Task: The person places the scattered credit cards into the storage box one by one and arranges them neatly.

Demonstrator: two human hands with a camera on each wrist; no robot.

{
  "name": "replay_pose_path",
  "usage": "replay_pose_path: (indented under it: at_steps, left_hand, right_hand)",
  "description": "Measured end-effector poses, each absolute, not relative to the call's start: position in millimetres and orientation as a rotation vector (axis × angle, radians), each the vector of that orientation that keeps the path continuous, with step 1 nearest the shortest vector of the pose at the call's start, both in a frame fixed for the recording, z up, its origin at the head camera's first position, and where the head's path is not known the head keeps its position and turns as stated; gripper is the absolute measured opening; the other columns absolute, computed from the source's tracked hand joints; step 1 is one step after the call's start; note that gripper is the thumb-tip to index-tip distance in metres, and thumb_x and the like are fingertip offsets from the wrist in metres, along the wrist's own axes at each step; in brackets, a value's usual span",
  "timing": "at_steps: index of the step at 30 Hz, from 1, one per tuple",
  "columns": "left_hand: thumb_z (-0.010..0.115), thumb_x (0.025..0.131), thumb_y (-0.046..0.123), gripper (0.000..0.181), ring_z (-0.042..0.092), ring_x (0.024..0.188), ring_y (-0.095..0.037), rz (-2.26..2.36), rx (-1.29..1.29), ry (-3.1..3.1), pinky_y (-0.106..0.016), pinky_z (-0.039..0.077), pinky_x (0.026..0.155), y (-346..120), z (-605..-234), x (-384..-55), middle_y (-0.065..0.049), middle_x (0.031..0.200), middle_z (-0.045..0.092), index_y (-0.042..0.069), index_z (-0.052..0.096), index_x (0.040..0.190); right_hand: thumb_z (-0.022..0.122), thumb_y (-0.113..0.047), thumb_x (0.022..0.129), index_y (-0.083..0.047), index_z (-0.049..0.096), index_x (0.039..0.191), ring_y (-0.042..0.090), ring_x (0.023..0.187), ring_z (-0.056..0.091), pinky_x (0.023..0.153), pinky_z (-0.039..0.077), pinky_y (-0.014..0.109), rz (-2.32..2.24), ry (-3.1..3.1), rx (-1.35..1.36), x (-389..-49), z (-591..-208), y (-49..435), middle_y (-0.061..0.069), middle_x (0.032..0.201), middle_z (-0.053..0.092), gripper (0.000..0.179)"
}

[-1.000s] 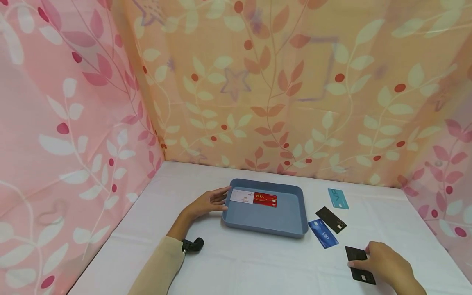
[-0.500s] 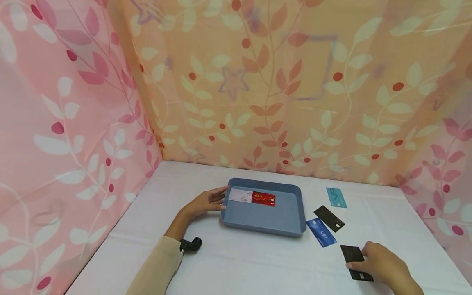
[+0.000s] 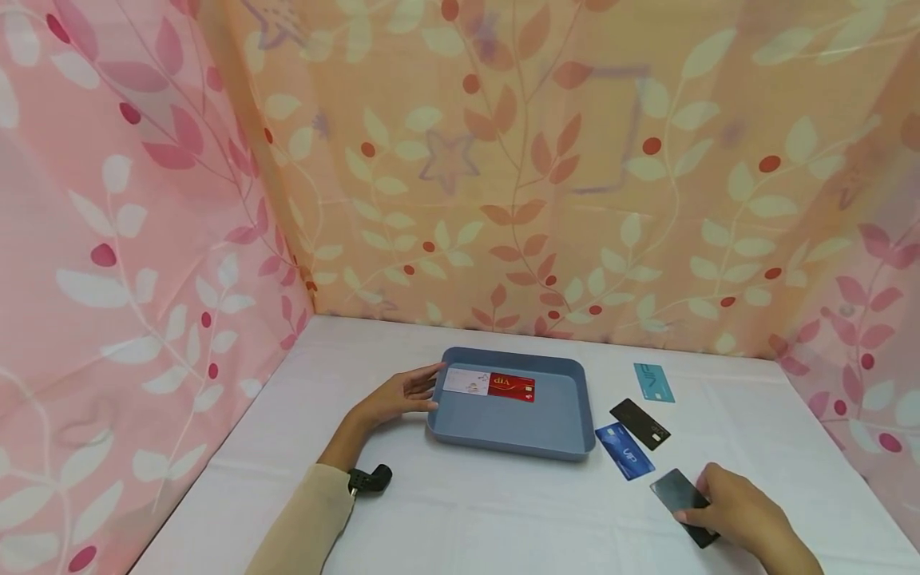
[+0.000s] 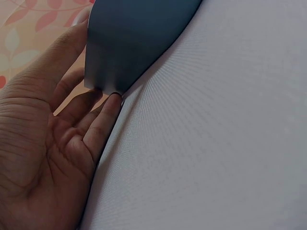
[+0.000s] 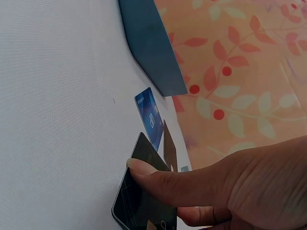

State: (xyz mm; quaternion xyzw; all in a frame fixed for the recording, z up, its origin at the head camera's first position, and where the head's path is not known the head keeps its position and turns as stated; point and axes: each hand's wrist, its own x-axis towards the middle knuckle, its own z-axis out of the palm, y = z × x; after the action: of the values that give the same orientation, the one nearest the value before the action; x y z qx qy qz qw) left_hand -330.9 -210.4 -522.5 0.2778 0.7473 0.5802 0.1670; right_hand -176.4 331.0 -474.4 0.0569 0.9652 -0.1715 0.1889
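My left hand (image 3: pixel 397 396) holds the left end of a blue-grey tray (image 3: pixel 510 444). In the left wrist view, the thumb reaches the tray's rim and bent fingers (image 4: pixel 100 124) touch the lower outer wall. Two cards lie end to end in the tray: a white card (image 3: pixel 466 381) and a red VIP card (image 3: pixel 512 387). At the lower right, my right hand (image 3: pixel 743 507) pinches a black card (image 3: pixel 674 490), thumb on top and the other fingers partly hidden. The card is tilted, its far end raised off the table.
Right of the tray, a blue VIP card (image 3: pixel 625 452) lies close to its corner, beside another black card (image 3: pixel 641 423). Farther back is a teal card (image 3: pixel 654 382). Patterned curtains (image 3: pixel 517 160) enclose the white table (image 3: pixel 503 511) at the back and sides.
The right hand has shifted slightly left, and the black card in it has turned and tipped up from the table. The left hand and tray keep their places.
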Motion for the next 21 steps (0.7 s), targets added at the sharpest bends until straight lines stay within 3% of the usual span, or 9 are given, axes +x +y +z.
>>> replay_pose_path:
  at_steps: [8,16,21]
  left_hand:
    - [0.076,0.091,0.006,0.080,0.033,0.149,-0.029,1.660,0.782,2.140,-0.041,0.032,0.119,-209.8,-525.7,-331.8,-0.008,0.165,0.030,0.014,0.034,0.159]
    - [0.075,0.092,0.007,0.080,0.033,0.149,-0.028,1.626,0.773,2.157,-0.041,0.033,0.118,-207.6,-525.8,-330.3,-0.006,0.165,0.029,0.014,0.033,0.160]
    - [0.077,0.091,0.009,0.082,0.033,0.149,-0.029,1.649,0.767,2.140,-0.041,0.033,0.118,-207.6,-525.0,-328.7,-0.010,0.165,0.029,0.012,0.032,0.160]
  right_hand:
    - [0.092,-0.052,0.065,0.003,0.059,0.098,0.022,0.076,0.052,0.064,0.045,0.035,-0.623,2.755,0.132,-179.4,-480.0,341.8,0.005,0.079,0.052,0.072]
    - [0.090,-0.055,0.066,-0.006,0.061,0.085,0.017,0.072,0.049,0.060,0.037,0.030,-0.743,2.718,0.197,-180.3,-490.6,353.2,0.002,0.069,0.044,0.060]
    - [0.086,-0.056,0.073,0.002,0.066,0.097,0.019,0.078,0.052,0.063,0.042,0.032,-0.788,2.711,0.167,-183.6,-491.1,362.1,0.003,0.079,0.054,0.066]
